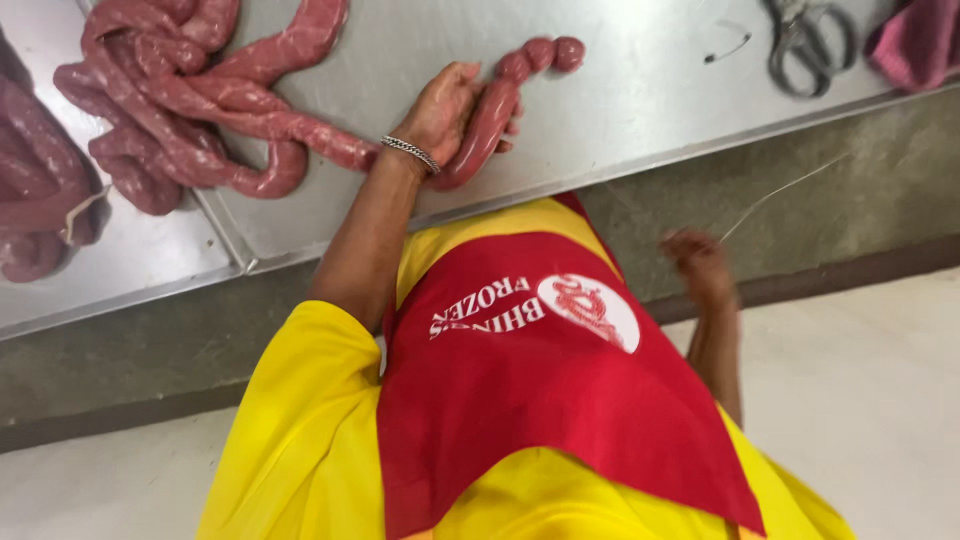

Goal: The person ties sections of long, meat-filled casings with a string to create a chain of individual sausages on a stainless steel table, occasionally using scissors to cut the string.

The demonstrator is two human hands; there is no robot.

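Sausage rope (250, 120) lies coiled on steel table (640, 90), end links near table edge. Left hand (450, 110) grasping link (490, 125) at rope's end. Right hand (700, 262) below table edge, blurred, pinching thin string (790, 188) pulled taut. Judged step: tying off links. Next calls for string wrapped tightly at pinch between links. Scissors (810, 45) well apart

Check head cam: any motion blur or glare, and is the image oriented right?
Head view: the right hand is motion-blurred, pulling a thin string; the left hand on the sausage rope is sharp. Soft glare on the steel table. The apron logo appears upside down. Lighting is even, shadows weak.
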